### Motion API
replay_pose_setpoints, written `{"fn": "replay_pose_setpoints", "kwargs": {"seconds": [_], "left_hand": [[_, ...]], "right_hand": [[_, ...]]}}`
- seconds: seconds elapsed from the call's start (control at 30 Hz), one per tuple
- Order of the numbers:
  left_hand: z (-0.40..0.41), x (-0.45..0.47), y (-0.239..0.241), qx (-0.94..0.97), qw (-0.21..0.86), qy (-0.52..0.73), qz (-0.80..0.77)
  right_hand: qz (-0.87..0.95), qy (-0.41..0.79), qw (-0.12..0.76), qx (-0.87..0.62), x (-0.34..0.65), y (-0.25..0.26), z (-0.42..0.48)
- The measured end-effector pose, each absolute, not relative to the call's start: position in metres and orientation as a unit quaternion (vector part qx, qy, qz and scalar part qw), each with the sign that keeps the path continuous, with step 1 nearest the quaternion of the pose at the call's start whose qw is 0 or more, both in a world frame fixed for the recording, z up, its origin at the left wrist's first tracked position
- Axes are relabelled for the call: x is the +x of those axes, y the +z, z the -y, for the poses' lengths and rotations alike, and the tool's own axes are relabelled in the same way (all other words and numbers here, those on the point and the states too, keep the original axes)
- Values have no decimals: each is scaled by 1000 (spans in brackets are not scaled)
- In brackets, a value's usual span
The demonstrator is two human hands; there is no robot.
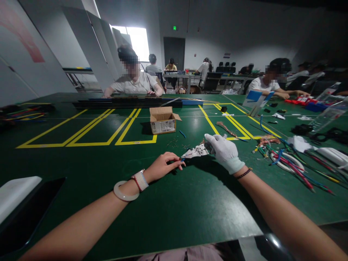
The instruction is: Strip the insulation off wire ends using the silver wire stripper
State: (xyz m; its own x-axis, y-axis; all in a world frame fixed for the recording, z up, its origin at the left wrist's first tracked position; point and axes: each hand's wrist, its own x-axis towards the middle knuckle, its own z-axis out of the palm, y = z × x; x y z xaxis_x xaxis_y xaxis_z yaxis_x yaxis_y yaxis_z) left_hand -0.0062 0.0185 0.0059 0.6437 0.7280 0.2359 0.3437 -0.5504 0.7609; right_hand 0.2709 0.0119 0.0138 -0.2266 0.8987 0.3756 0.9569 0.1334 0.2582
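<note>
My right hand (224, 152), in a white glove, is wrapped round the handles of a pair of wire strippers (198, 151). Their silvery jaws point left, toward my bare left hand (165, 166). Between its thumb and fingers my left hand pinches a short blue wire (182, 159), right at the tip of the jaws. Whether the jaws are closed on the wire is too small to tell. Just beyond them, a blue wire piece (182, 134) lies on the green table (163, 210) among small scraps.
An open cardboard box (163, 125) stands behind my hands. Bundles of copper strands (227, 129) and a tangle of coloured cables (293, 163) lie to the right. A dark tablet-like slab (32, 210) is at the near left. Co-workers (136, 81) sit across the table.
</note>
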Motion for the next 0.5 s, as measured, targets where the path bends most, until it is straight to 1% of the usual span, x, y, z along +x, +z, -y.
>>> {"fn": "replay_pose_setpoints", "kwargs": {"seconds": [0.27, 0.5], "left_hand": [[-19, -6, 7, 847, 334, 266, -317], [-19, -6, 6, 847, 344, 266, -306]], "right_hand": [[771, -222, 83, -591, 271, 11, -14], [761, -229, 49, -605, 271, 17, -12]]}}
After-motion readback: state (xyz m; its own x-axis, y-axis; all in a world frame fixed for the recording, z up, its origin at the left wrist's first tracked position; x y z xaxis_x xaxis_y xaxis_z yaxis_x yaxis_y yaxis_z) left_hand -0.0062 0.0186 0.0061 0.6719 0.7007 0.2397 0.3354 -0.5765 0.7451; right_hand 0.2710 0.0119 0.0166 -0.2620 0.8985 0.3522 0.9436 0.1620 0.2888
